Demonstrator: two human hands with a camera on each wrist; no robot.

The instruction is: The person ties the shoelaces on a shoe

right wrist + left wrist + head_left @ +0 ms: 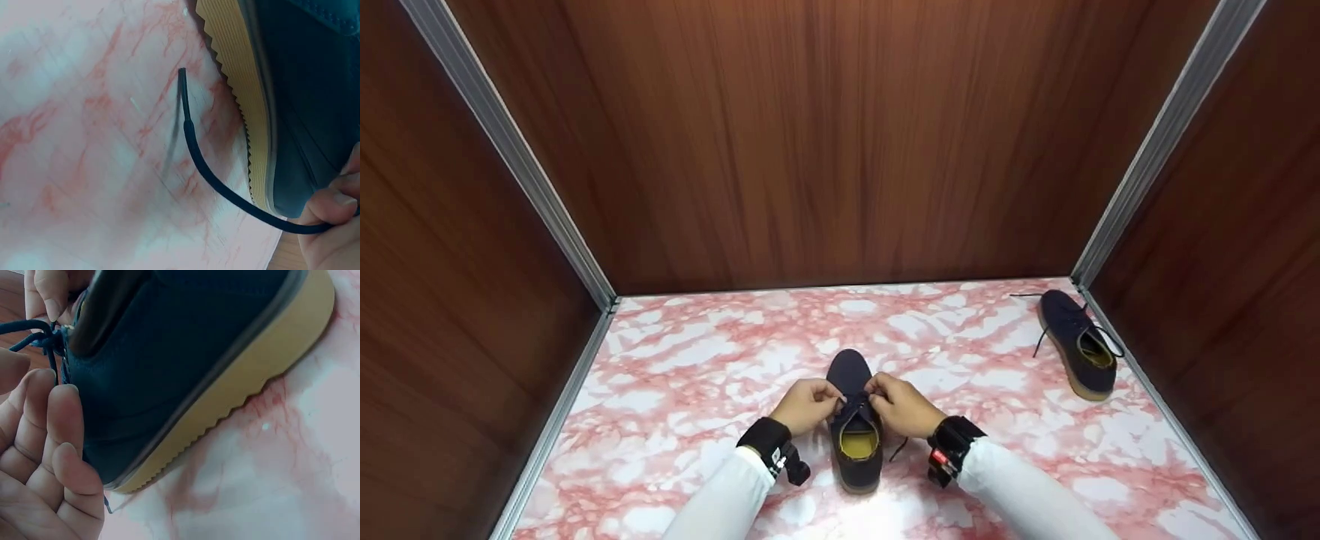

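A dark navy lace-up shoe (849, 369) with a yellow lining stands upright on the floor, toe pointing away from me. My left hand (802, 406) is at the left side of its lacing, pinching the shoelace (49, 342) between thumb and fingers. From the other side my right hand (910, 409) pinches the lace too, and its loose end (214, 183) curves out beside the tan ridged sole (239, 84). A knot with a loop shows between both hands in the left wrist view. The right fingertips are partly cut off in the right wrist view.
A second navy shoe (1069, 330), its laces loose, stands at the right near the side wall. Brown wood-look panels (840, 150) with grey metal corner strips close in the back and sides. The surface (682, 420) has a red and white marbled pattern.
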